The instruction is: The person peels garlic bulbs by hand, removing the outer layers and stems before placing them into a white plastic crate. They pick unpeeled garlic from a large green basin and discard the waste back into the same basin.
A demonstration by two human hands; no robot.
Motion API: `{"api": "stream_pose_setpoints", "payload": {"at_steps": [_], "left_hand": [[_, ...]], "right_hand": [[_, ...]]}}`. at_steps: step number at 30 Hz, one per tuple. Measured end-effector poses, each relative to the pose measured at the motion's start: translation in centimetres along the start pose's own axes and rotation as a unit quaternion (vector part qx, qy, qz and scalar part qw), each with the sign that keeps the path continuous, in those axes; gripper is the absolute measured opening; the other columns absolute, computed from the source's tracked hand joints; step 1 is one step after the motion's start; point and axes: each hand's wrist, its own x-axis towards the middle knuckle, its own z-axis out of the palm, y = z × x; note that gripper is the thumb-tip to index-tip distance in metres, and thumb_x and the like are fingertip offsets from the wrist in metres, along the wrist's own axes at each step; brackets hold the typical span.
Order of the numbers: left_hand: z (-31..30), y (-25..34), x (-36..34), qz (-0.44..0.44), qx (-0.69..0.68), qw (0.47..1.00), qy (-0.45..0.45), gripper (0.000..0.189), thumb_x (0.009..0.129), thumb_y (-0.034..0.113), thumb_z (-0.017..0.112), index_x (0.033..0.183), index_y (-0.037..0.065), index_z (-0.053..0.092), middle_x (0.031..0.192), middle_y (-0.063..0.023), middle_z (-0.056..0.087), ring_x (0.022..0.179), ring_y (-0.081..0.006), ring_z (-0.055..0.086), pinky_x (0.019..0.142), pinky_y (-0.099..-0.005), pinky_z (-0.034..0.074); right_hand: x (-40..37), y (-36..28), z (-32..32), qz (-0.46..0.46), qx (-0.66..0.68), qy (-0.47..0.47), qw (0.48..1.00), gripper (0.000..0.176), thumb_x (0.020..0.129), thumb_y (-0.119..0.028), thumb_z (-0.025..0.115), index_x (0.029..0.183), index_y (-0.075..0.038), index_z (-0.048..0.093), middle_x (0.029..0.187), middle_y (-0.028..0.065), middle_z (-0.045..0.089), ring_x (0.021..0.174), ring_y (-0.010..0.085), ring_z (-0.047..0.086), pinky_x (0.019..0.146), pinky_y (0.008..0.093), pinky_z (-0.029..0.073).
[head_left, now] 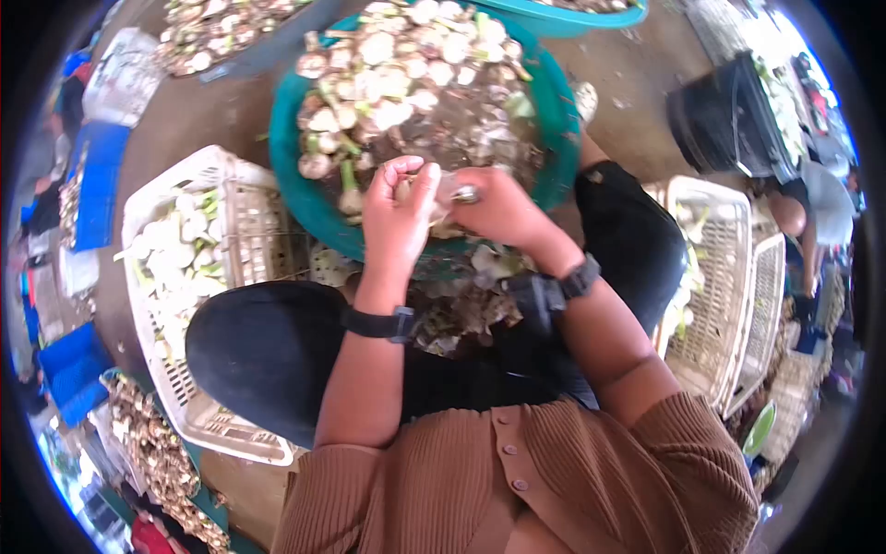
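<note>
My left hand (397,217) pinches a small pale root piece (403,191) between thumb and fingers, over the near rim of a green basin (293,189). My right hand (498,205) sits beside it, closed on a small metal blade (464,194) that touches the piece. The basin is heaped with pale cut roots (388,74) and dark soil. Both wrists wear black bands. Peelings (461,309) lie between my knees below the hands.
A white crate (161,323) at my left holds peeled pieces (180,245). Stacked white crates (729,277) stand at my right. Another person (817,217) bends at the far right near a black bin (724,115). More roots (152,443) lie at lower left.
</note>
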Motion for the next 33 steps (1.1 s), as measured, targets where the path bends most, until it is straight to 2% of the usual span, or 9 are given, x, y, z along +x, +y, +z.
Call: {"api": "stream_pose_setpoints", "payload": {"at_steps": [1,2,4,7,9,21,24,28,33], "left_hand": [[-0.3,-0.1,0.1,0.037,0.044,0.996,0.074,0.021,0.079,0.021,0.067,0.09,0.006,0.056,0.071,0.0012,0.053,0.051,-0.0036,0.044,0.044,-0.0183,0.036],[-0.9,0.3,0.3,-0.014,-0.02,0.993,0.115,0.023,0.075,0.019,0.07,0.083,0.003,0.056,0.078,-0.0021,0.056,0.074,-0.0103,0.049,0.073,-0.0256,0.041],[-3.2,0.7,0.6,-0.059,-0.024,0.992,0.11,0.02,0.077,0.018,0.069,0.084,0.002,0.058,0.073,-0.0002,0.056,0.068,-0.0084,0.049,0.066,-0.0235,0.041],[-2.3,1.5,0.4,-0.157,-0.163,0.974,0.029,0.02,0.086,0.023,0.058,0.088,0.003,0.061,0.064,0.0065,0.05,0.053,0.0006,0.04,0.044,-0.0155,0.03],[-1.5,2.6,0.2,-0.173,-0.161,0.971,-0.022,0.024,0.089,0.025,0.054,0.085,0.003,0.061,0.063,0.0071,0.047,0.052,0.0002,0.038,0.046,-0.0163,0.03],[-2.4,2.1,-0.4,-0.221,-0.146,0.963,-0.059,0.015,0.084,0.019,0.051,0.079,0.006,0.058,0.07,0.0024,0.052,0.055,-0.0047,0.046,0.047,-0.0173,0.034],[-1.4,1.9,-0.7,-0.132,-0.143,0.976,-0.094,0.022,0.085,0.023,0.052,0.095,0.005,0.06,0.076,0.0026,0.055,0.056,-0.0042,0.045,0.048,-0.0174,0.034],[-3.2,3.3,-0.7,-0.18,0.059,0.964,-0.187,0.04,0.089,0.028,0.051,0.121,0.004,0.051,0.084,0.0022,0.058,0.063,-0.0044,0.046,0.053,-0.0183,0.035],[-2.2,2.1,-2.7,-0.071,0.083,0.967,-0.228,0.038,0.08,0.008,0.06,0.116,-0.001,0.052,0.082,-0.0056,0.058,0.071,-0.0112,0.05,0.072,-0.0266,0.041]], "right_hand": [[0.0,0.5,-0.8,0.07,-0.153,0.031,0.985,0.018,0.067,-0.014,0.063,0.083,-0.007,0.063,0.074,0.0139,0.062,0.073,0.0283,0.061,0.067,0.0336,0.047],[0.1,1.6,-1.6,0.066,-0.347,0.078,0.932,0.029,0.065,-0.021,0.066,0.089,-0.005,0.062,0.081,0.0141,0.062,0.078,0.0311,0.06,0.071,0.0366,0.047],[0.3,1.5,-2.3,-0.078,-0.554,0.236,0.794,0.031,0.066,-0.022,0.067,0.091,-0.005,0.061,0.085,0.0123,0.062,0.084,0.0282,0.059,0.076,0.0393,0.045],[1.3,1.5,-0.6,-0.117,-0.229,0.165,0.952,0.015,0.071,-0.016,0.061,0.083,-0.007,0.058,0.079,0.0124,0.06,0.078,0.0279,0.059,0.071,0.0394,0.046],[1.5,-0.9,1.2,-0.229,-0.28,0.051,0.931,0.006,0.075,-0.012,0.054,0.072,-0.007,0.054,0.071,0.0108,0.059,0.071,0.0279,0.059,0.066,0.039,0.047],[-0.2,-2.1,3.5,-0.003,-0.161,0.032,0.986,0.02,0.079,-0.017,0.049,0.069,-0.002,0.059,0.059,0.0134,0.058,0.055,0.0289,0.06,0.055,0.0408,0.049],[-0.7,-1.1,3.3,0.302,0.39,-0.001,0.87,0.028,0.091,-0.02,0.044,0.084,0.004,0.056,0.074,0.0054,0.06,0.064,0.0162,0.059,0.059,0.0347,0.049],[-1.8,-1.2,3.3,-0.072,0.004,0.135,0.988,0.016,0.083,-0.014,0.054,0.079,0.0,0.061,0.073,0.0137,0.061,0.07,0.0274,0.059,0.069,0.036,0.046],[-1.1,1.1,2.2,-0.046,-0.147,0.171,0.973,0.017,0.08,-0.015,0.057,0.086,-0.001,0.064,0.069,0.0134,0.062,0.072,0.0266,0.06,0.067,0.033,0.045]]}}
